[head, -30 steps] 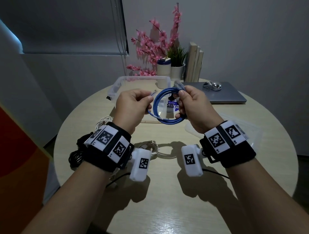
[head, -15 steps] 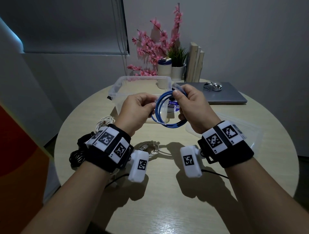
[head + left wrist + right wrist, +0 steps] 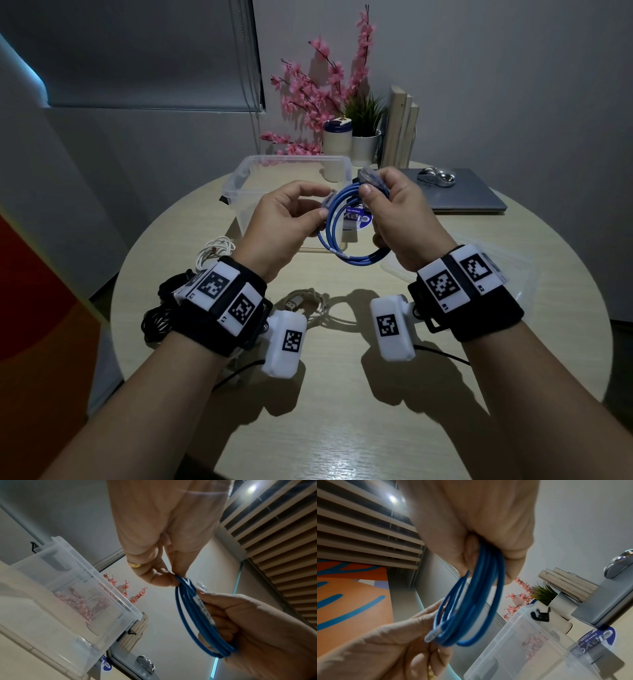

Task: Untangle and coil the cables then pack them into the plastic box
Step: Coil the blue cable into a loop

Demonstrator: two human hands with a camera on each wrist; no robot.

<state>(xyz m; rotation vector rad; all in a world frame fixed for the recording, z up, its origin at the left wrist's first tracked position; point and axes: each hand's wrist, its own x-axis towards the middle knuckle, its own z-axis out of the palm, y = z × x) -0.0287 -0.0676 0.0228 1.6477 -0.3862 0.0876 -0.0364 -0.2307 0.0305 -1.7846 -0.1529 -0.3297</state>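
Fingers, left hand [image 3: 284,219]: thumb and fingertips pinched together on the left side of the blue cable [image 3: 337,236], next to its clear plug [image 3: 431,635]; a ring shows on one finger in the left wrist view.
Fingers, right hand [image 3: 399,219]: curled round the right side of the coil, thumb pressed over the strands near the top; a second clear plug [image 3: 369,178] sticks up beside the thumb.
Blue cable: wound in several loops, held in the air between both hands, above the table [image 3: 342,411] and just in front of the plastic box [image 3: 239,185]; the loops hang below the hands.
Plastic box: clear, open at the top, standing on the table behind the hands; a black clip shows on its end wall.
Lid [image 3: 513,274]: clear, lying flat on the table under the right wrist.
White cable [image 3: 214,248]: loose bundle on the table left of the left hand.
Black cable [image 3: 159,318]: bunched at the table's left edge, partly hidden by the left wrist band.
USB cable [image 3: 308,305]: pale, lying on the table between the two wrists, its metal plug facing left.
Behind the box: pink flowers [image 3: 318,85], a small green plant [image 3: 364,113] in a white pot, a closed laptop [image 3: 466,198] with a mouse [image 3: 436,176] on it.
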